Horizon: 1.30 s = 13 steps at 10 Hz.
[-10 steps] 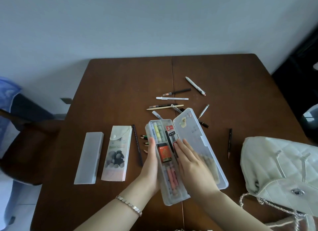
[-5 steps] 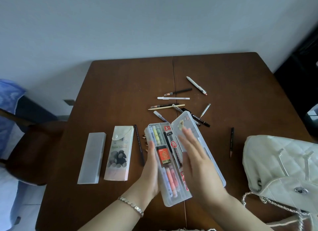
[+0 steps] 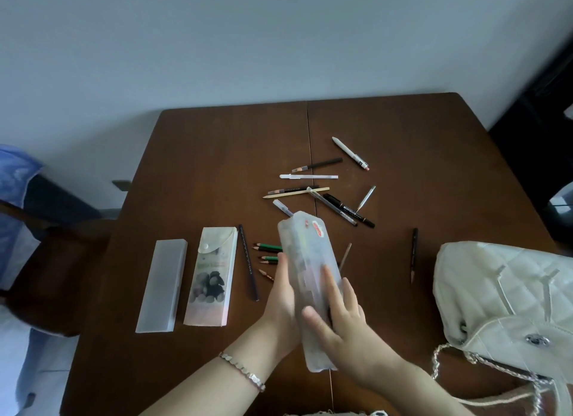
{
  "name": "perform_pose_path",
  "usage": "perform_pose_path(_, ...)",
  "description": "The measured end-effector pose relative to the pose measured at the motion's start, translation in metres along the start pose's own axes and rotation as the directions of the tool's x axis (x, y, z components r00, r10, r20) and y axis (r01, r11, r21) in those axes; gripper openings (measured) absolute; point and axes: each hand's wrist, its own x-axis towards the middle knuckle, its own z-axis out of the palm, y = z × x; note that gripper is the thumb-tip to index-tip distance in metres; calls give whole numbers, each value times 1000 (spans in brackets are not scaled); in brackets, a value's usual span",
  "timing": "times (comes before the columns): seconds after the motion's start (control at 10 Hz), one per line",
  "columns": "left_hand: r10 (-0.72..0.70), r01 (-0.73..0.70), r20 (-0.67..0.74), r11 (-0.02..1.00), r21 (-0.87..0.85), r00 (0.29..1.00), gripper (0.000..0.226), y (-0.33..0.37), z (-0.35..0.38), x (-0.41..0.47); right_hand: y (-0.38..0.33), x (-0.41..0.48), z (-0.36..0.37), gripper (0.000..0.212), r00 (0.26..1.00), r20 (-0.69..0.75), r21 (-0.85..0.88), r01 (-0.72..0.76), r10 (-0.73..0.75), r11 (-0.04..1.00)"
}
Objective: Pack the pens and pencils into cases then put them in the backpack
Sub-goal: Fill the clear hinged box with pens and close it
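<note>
A frosted plastic pencil case (image 3: 305, 260), filled with pens, is closed and held between both hands near the table's middle. My left hand (image 3: 280, 301) grips its left side; my right hand (image 3: 338, 313) presses on the lid. Several loose pens and pencils (image 3: 310, 192) lie scattered beyond it, short green pencils (image 3: 268, 254) to its left, and one dark pencil (image 3: 414, 254) to the right. A white quilted backpack (image 3: 508, 294) sits at the right edge.
A plain frosted case (image 3: 162, 285) and a printed snap-flap case (image 3: 212, 276) lie side by side at the left, with a long dark pencil (image 3: 248, 263) beside them. A chair with blue cloth (image 3: 18, 198) stands left of the brown table (image 3: 217, 155).
My right hand swung the lid over and shut the case, which was open with its contents showing. The case now tilts up slightly between both hands.
</note>
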Motion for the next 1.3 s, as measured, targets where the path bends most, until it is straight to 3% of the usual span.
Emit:
perform_pose_path(0.1,18,-18,1,998,52,1000,60,0,1,-8,-4,2,11,91,997,-60,-128,-55,47,990)
perform_pose_path(0.2,-7,8,44,1000,-27,999,71,3,-5,-8,-5,3,9,97,996,-86,-195,-33,17,980)
perform_pose_path(0.3,-7,0,142,999,50,990,71,7,-7,-7,-4,4,-4,105,999,-36,-74,32,-35,997)
perform_pose_path(0.4,61,-86,125,976,202,990,83,-2,-17,9,0,5,-22,103,996,3,146,90,-92,985)
perform_pose_path(0.5,104,-116,80,980,160,991,110,2,-22,8,7,9,-35,83,978,-4,555,175,-207,813)
perform_pose_path(0.6,172,-174,27,981,90,985,74,15,-23,7,10,10,-44,75,956,96,805,88,-276,586)
perform_pose_path(0.7,215,-214,5,972,100,977,44,19,-20,3,9,11,-43,66,932,219,858,-42,-290,513)
perform_pose_path(0.8,102,-103,-17,995,-8,995,38,12,-27,7,16,22,-29,55,923,293,796,-91,-249,598)
perform_pose_path(0.9,-29,34,22,958,-286,999,82,11,-26,9,19,31,-17,64,990,132,634,-43,-53,772)
perform_pose_path(1.0,24,-45,-82,963,-266,996,75,7,-28,14,21,28,-10,73,997,-27,445,-54,74,894)
perform_pose_path(1.1,-46,23,-144,988,-155,988,72,5,-23,8,11,22,-3,65,979,-202,236,44,5,971)
perform_pose_path(1.2,-22,11,-192,998,-59,981,84,-4,-12,6,0,22,0,66,967,-229,-37,102,-108,994)
perform_pose_path(1.3,64,-55,-201,997,51,977,85,-8,-7,6,-6,22,-6,57,968,-207,-185,107,-145,977)
